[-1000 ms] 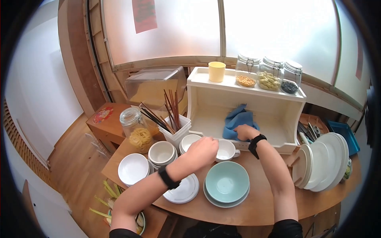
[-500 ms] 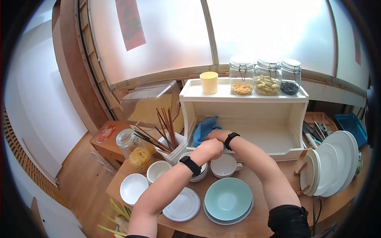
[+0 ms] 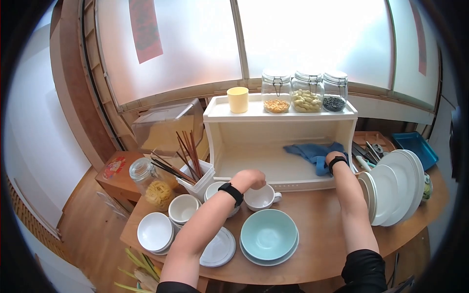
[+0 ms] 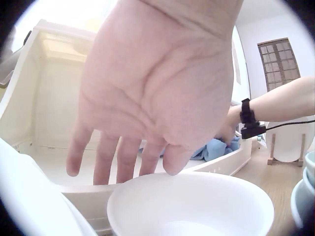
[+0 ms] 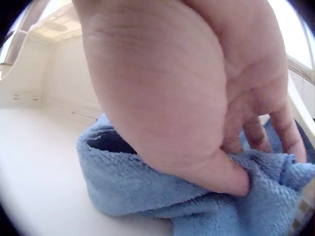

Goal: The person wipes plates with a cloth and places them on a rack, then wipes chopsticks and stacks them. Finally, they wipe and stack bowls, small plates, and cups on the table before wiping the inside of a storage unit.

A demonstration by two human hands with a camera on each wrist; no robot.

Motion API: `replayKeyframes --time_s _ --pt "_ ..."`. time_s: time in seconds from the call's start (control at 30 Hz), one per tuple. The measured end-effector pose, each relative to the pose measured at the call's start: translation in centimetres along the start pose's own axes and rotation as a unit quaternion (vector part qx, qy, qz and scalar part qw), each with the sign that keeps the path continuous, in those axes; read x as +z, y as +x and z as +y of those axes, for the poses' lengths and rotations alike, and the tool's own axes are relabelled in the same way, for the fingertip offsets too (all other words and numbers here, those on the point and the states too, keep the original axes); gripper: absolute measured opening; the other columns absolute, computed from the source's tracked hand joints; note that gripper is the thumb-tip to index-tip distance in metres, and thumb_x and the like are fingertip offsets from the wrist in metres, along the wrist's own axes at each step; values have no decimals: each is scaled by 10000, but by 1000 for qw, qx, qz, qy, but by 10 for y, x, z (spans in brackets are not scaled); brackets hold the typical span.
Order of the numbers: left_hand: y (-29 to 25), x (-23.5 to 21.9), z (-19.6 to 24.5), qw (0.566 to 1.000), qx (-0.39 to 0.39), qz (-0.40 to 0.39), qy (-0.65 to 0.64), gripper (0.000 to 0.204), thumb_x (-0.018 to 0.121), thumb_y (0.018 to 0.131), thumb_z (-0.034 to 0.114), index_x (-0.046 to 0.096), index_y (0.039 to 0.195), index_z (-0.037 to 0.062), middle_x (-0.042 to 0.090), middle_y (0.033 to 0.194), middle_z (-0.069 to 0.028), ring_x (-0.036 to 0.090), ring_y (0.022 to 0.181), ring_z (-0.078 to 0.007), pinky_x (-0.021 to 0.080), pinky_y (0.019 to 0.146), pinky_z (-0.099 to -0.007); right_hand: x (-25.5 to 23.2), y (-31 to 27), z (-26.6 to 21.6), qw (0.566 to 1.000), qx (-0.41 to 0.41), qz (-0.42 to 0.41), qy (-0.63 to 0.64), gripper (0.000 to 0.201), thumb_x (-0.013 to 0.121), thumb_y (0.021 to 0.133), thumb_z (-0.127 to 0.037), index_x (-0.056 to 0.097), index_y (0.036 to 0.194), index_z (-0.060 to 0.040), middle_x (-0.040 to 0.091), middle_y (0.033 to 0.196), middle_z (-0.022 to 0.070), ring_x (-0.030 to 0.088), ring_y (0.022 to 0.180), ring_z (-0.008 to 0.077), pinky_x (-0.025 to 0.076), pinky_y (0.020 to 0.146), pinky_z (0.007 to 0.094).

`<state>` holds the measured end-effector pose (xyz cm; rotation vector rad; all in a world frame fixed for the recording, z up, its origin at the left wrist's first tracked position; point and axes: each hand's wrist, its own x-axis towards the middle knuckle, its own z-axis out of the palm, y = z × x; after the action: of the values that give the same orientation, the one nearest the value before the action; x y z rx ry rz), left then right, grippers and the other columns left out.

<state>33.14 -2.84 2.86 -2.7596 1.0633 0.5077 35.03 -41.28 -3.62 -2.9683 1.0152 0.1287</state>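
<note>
A blue cloth (image 3: 312,154) lies crumpled at the right end of the white shelf unit's lower compartment (image 3: 254,156). My right hand (image 3: 336,158) is on it; in the right wrist view the thumb and fingers of that hand (image 5: 177,93) press into the folds of the cloth (image 5: 133,182). My left hand (image 3: 249,179) hovers by the unit's front edge, above a white cup (image 3: 260,198). Seen in the left wrist view, its palm (image 4: 157,83) faces the camera, fingers extended and holding nothing, over the rim of the white cup (image 4: 192,201).
Jars (image 3: 307,93) and a yellow cup (image 3: 238,100) stand on the unit's top. In front are white bowls (image 3: 155,232), plates (image 3: 218,248) and a green bowl (image 3: 269,235). Chopsticks in a holder (image 3: 197,180) stand left, upright plates (image 3: 398,188) right.
My right hand and the blue cloth have moved from the compartment's left end to its right end. My two hands, close together half a second ago, are now well apart.
</note>
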Motion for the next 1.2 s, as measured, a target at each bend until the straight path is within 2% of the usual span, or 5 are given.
replayKeyframes --time_s 0.37,0.7,0.9,1.1,1.2 --pt "-3 0 -3 998 -28 23 -54 491 498 1006 441 645 1294 72 666 1263 -183 618 1166 -379 493 987 -440 -32 -64 7 963 -229 -93 -106 360 618 740 -88 764 1067 -57 715 1145 203 677 1085 390 548 906 444" --pt "-44 -27 30 984 14 176 -32 625 637 959 398 483 1401 -17 614 1250 -304 585 1215 -422 481 1025 -476 -105 -182 -8 931 -288 126 184 405 494 826 -36 727 1153 -87 695 1126 240 652 1067 432 528 941 495" --pt "-95 -35 68 923 125 345 -121 797 725 912 377 320 1493 10 552 1291 -318 543 1239 -462 459 1061 -450 -152 -269 -11 808 -392 253 359 340 533 812 -32 694 1111 -23 699 1049 241 655 982 450 534 886 482" --pt "-173 -45 121 882 259 319 -233 818 744 905 303 269 1531 76 537 1351 -270 565 1215 -443 477 1023 -451 -151 -372 35 699 -492 457 245 312 606 784 50 715 1058 -52 683 1146 145 642 957 347 557 826 434" --pt "-206 -26 125 889 242 364 -134 685 720 922 274 381 1481 68 589 1281 -247 611 1126 -425 502 964 -454 -135 -397 71 717 -459 508 131 333 642 762 25 717 1077 -53 646 1235 136 614 983 322 554 837 427"
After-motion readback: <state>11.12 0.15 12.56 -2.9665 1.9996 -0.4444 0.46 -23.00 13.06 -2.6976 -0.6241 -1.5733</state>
